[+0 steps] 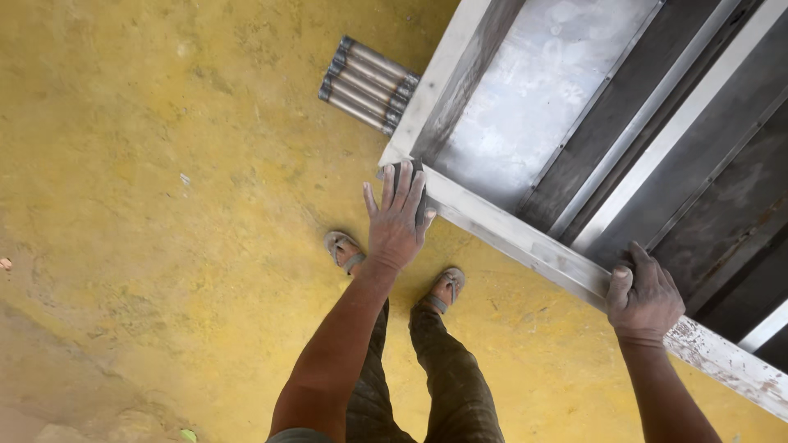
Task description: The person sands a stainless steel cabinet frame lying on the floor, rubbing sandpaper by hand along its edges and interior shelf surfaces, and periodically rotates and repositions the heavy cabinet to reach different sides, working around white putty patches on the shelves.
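Observation:
A large grey metal frame (525,238) with a pale, dusty front rail stands raised above a yellow floor. My left hand (396,220) lies flat, fingers spread, pressing a dark piece of sanding material (400,168) against the rail near its left corner. My right hand (646,289) grips the same rail further right, fingers curled over its top edge. The rail right of that hand shows flaking white paint (722,353). Both hands are coated in grey dust.
Inside the frame are a flat metal panel (533,90) and several pale inner rails (657,123). A bundle of short metal tubes (368,84) lies on the floor beside the frame's left side. My sandalled feet (394,271) stand below the rail.

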